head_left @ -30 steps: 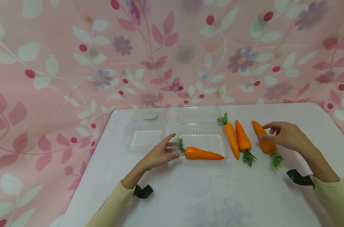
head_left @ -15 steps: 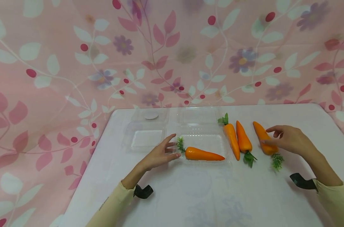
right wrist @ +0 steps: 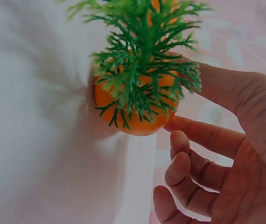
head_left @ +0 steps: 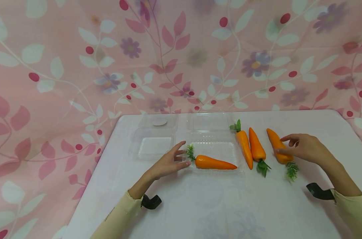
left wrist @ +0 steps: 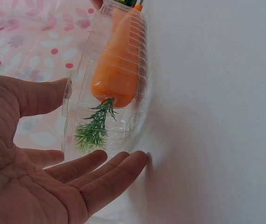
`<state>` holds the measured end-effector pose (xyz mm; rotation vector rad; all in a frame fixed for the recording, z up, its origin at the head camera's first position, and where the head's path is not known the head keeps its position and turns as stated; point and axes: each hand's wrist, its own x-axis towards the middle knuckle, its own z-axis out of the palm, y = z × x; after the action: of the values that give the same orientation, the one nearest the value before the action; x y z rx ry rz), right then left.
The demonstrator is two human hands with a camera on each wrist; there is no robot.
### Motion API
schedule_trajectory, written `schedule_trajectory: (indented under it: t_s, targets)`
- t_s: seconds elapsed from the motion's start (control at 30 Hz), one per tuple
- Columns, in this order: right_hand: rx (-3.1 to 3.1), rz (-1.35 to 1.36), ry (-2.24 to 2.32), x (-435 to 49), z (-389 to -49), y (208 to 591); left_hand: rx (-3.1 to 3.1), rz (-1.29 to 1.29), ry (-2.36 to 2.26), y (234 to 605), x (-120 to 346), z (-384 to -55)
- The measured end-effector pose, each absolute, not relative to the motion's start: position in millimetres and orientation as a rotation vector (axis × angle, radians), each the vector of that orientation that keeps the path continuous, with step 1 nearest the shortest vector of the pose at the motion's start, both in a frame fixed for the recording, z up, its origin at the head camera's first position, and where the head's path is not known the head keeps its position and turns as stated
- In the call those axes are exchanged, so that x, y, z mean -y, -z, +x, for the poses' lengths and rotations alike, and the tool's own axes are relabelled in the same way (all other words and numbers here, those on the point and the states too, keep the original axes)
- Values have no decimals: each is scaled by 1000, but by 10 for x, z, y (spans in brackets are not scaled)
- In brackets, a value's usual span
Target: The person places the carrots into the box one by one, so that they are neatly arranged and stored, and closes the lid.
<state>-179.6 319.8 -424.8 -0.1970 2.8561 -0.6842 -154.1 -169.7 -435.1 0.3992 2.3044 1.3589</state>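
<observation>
My left hand [head_left: 169, 162] lies with its fingers spread beside the left end of a clear plastic clamshell box [head_left: 219, 147]. In the left wrist view its thumb [left wrist: 44, 95] is right at the box's edge. An orange carrot [head_left: 213, 162] with feathery green leaves lies in the box. My right hand [head_left: 306, 148] is over the rightmost carrot [head_left: 274, 142], its thumb and index finger on either side of it. In the right wrist view, this carrot's leaves [right wrist: 144, 70] hide the thumb tip; the other fingers are loosely bent.
A second clear clamshell box [head_left: 154, 146] stands open at the left. Two more carrots, one slim [head_left: 244, 149] and one with broad leaves [head_left: 256, 146], lie between the middle box and my right hand. A white cloth covers the table [head_left: 216, 205]; a floral curtain [head_left: 181, 59] hangs behind.
My right hand has drawn back slightly to the right and towards me along the rightmost carrot, which stays in place. The left hand has not moved.
</observation>
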Motion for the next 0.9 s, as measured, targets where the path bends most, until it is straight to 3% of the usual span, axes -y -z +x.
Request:
schedule_trajectory:
  t_s: [0.9]
  targets:
    - [-2801,-264,703,-3379,-1865,4222,-2316,397,-1345,4331,1690,-1527]
